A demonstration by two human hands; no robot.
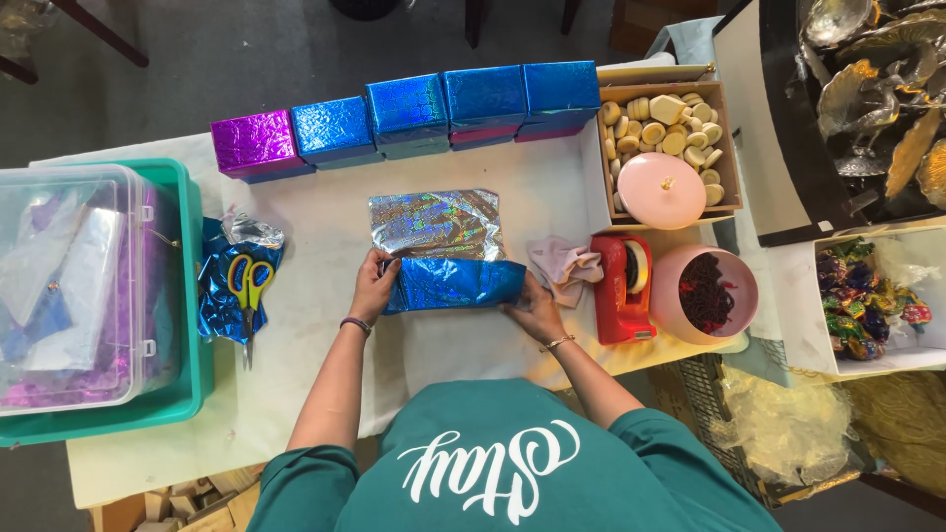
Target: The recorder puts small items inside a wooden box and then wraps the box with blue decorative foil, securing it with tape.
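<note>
Blue foil wrap [453,282] pressed by left hand [372,288], right hand [532,307].

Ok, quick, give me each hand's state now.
Left hand: gripping the left end of the blue foil-wrapped box.
Right hand: pressed on the box's right end, grip unclear.

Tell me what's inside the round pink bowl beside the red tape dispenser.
The round pink bowl holds a heap of small dark red pieces, too small to identify. Whatever lies beneath that heap, and the bowl's bottom, are covered.
</note>
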